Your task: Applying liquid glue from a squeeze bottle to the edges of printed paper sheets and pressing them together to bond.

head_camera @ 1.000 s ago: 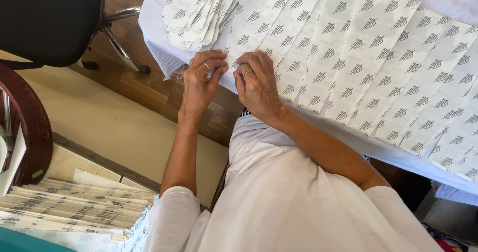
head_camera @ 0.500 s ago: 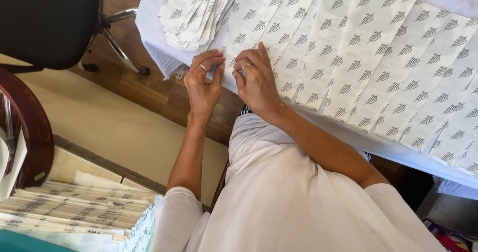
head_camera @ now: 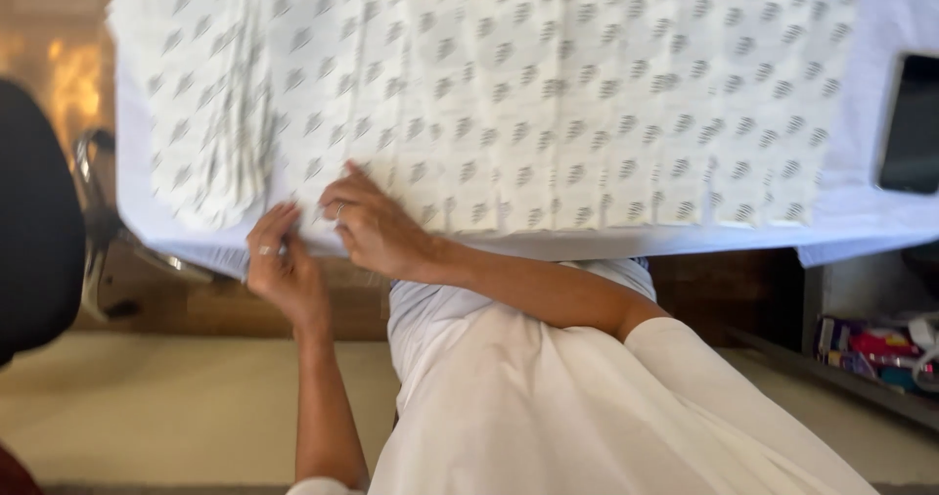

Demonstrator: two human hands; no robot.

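White cloth covered the counter (head_camera: 871, 223), and across it lay a long row of pale strips (head_camera: 606, 113) printed with small grey marks, set edge to edge and overlapping a little. At the row's left end a looser pile of the same strips (head_camera: 201, 113) sat fanned out, reaching nearly to the counter's near edge.

Both hands worked at the near edge, close to where the row met the pile. The right hand (head_camera: 377, 226) lay palm down on the bottom end of one strip (head_camera: 323, 177), fingers spread a little and pressing it flat, a ring showing on one finger. The left hand (head_camera: 282, 260) sat just beside it, at the very lip of the counter, its fingers curled and pinched at the strip's lower edge; the picture was blurred there, so I could not tell how much of it they actually held. A ring showed on that hand too.

Off at the right end of the counter a dark tablet (head_camera: 910, 123) lay flat, well apart from the hands. A black chair (head_camera: 39, 221) stood to the left, and under the counter on the right a shelf held some colourful packets (head_camera: 875, 348).
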